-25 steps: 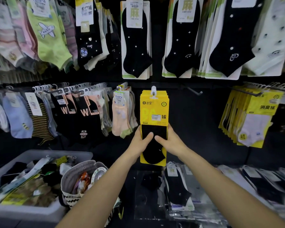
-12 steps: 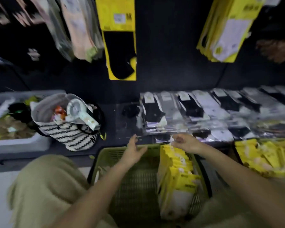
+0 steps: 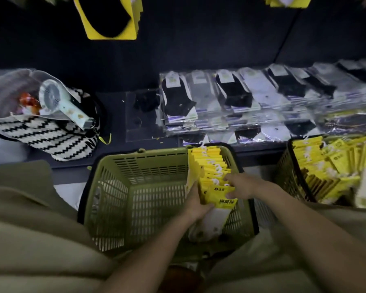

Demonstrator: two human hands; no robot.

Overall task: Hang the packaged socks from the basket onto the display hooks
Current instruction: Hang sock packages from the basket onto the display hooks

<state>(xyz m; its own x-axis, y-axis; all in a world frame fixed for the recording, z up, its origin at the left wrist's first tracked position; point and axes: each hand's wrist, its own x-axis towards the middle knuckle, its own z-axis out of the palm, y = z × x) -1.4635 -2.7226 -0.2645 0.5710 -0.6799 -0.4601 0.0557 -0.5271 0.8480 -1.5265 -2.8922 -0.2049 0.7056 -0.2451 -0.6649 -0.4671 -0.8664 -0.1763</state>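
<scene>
A green plastic basket [image 3: 135, 187] sits between my knees. A row of yellow sock packs [image 3: 213, 168] with white hooks stands along its right side. My left hand [image 3: 195, 203] grips the left edge of the nearest packs. My right hand [image 3: 240, 187] pinches the front pack [image 3: 222, 199] by its yellow header, fingers curled over the top. Up on the dark wall hangs a yellow pack with a black sock [image 3: 112, 20]; its hook is out of view.
A second basket [image 3: 292, 168] of yellow packs stands at the right. Clear-wrapped black and white socks [image 3: 241, 98] lie in rows on the shelf. A zigzag-patterned bag [image 3: 49, 134] holding a hand fan [image 3: 61, 102] sits at the left.
My view has dropped from the wall to the basket. Both hands let go of the hung pack, came down into the basket and took hold of the yellow packs.
</scene>
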